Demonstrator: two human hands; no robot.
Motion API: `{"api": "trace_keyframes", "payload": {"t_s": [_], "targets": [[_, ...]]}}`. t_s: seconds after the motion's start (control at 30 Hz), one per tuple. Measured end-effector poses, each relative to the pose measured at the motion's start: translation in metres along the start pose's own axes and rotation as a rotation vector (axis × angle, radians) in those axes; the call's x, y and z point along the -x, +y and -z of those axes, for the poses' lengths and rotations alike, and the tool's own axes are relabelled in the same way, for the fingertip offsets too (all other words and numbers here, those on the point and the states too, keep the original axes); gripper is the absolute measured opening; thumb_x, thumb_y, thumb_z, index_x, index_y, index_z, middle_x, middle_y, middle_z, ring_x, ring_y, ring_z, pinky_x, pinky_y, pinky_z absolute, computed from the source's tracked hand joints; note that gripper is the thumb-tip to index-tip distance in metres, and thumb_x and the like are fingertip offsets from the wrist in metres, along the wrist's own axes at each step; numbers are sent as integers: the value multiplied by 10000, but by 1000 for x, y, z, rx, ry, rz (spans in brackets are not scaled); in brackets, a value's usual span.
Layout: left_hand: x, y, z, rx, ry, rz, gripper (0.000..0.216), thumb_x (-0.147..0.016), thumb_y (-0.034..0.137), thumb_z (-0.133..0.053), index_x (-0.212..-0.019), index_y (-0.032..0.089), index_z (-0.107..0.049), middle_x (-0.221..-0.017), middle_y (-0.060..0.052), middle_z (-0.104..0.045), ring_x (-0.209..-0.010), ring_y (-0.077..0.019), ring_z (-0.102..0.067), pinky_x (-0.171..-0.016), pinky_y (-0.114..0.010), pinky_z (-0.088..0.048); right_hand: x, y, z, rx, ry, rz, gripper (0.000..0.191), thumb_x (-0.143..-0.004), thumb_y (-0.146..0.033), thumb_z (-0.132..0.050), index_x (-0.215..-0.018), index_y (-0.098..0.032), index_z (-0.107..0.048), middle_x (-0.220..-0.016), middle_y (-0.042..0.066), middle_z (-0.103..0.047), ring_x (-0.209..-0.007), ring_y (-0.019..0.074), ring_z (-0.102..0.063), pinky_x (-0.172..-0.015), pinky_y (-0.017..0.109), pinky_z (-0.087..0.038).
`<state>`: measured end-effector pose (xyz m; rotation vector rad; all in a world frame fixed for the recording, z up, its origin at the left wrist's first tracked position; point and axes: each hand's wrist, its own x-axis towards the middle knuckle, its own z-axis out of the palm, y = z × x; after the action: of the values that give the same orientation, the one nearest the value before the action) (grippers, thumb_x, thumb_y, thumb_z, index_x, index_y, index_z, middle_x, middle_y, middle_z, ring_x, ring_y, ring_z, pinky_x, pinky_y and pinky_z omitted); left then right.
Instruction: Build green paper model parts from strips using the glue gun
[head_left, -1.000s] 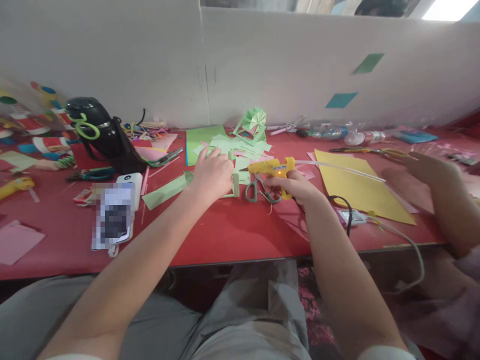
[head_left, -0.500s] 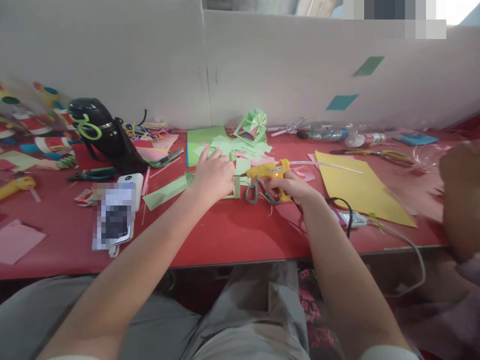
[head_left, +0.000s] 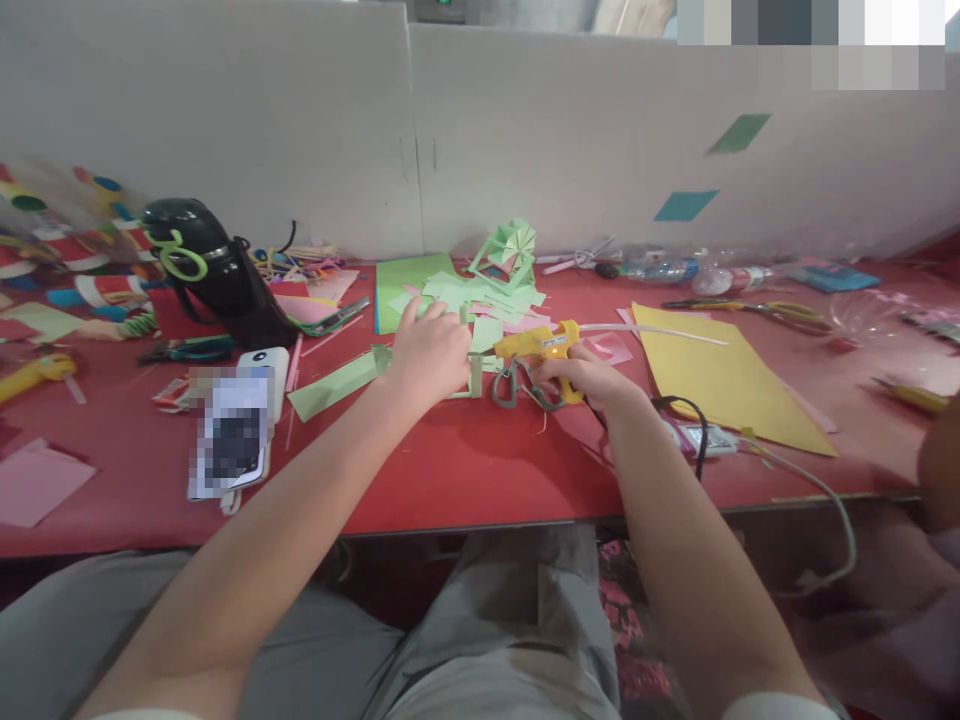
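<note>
My right hand (head_left: 589,378) is closed round a yellow glue gun (head_left: 536,343), its nozzle pointing left at a light green paper strip piece (head_left: 474,374) on the red table (head_left: 465,465). My left hand (head_left: 426,352) presses down on that green piece, fingers curled over it. Grey-handled scissors (head_left: 516,384) lie just under the glue gun. A long green paper strip (head_left: 334,384) runs out left of my left hand. A folded green paper fan shape (head_left: 507,248) stands behind a pile of green scraps (head_left: 480,296).
A yellow paper sheet (head_left: 724,375) lies right, with the gun's cord (head_left: 802,480) over the table edge. A black bag (head_left: 214,272), a phone (head_left: 232,440), a white power bank (head_left: 264,368) and pliers (head_left: 184,349) sit left. Another person's arm (head_left: 941,470) shows at the right edge.
The glue gun's nozzle has come closer to the green piece under my left hand. The other person's arm has drawn back from over the table to the right edge.
</note>
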<state>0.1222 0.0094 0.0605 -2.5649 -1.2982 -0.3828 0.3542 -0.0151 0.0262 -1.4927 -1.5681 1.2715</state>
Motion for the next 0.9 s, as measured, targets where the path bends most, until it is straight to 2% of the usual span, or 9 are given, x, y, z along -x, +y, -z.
{"api": "trace_keyframes", "payload": {"t_s": [0.23,0.47,0.63,0.9], "targets": [[0,-1,1,-3,-1,3,198,-802,147,-564,-831,183,-757,-980,-95,-744,-1202,-299,-558,-1142,-521,-307,0,0,0,-12,-12,41,302,-672,-281,-600,-438,-207,-424,-463,-7,-447,-471,108,-405,-481,277,-319],[1,-2,-1,-8,21,-8,197,-808,169,-561,-827,181,-756,-946,-96,-738,-1187,-299,-564,-1138,-514,-311,2,-3,-1,-22,-2,3,279,-645,-274,-609,-460,-212,-409,-461,-27,-394,-472,101,-361,-462,275,-297],[1,-3,-2,-9,38,-16,198,-799,172,-563,-818,202,-758,-920,-89,-736,-1169,-299,-570,-1136,-522,-322,2,-3,-1,-38,17,-9,205,-625,-254,-600,-491,-218,-449,-482,-24,-422,-484,111,-368,-463,280,-290],[1,-2,-3,8,43,-9,190,-803,189,-584,-848,213,-767,-904,-89,-732,-1172,-300,-570,-1150,-531,-304,6,2,4,-28,5,23,231,-650,-240,-596,-487,-214,-434,-501,-19,-437,-495,108,-377,-486,281,-302]]}}
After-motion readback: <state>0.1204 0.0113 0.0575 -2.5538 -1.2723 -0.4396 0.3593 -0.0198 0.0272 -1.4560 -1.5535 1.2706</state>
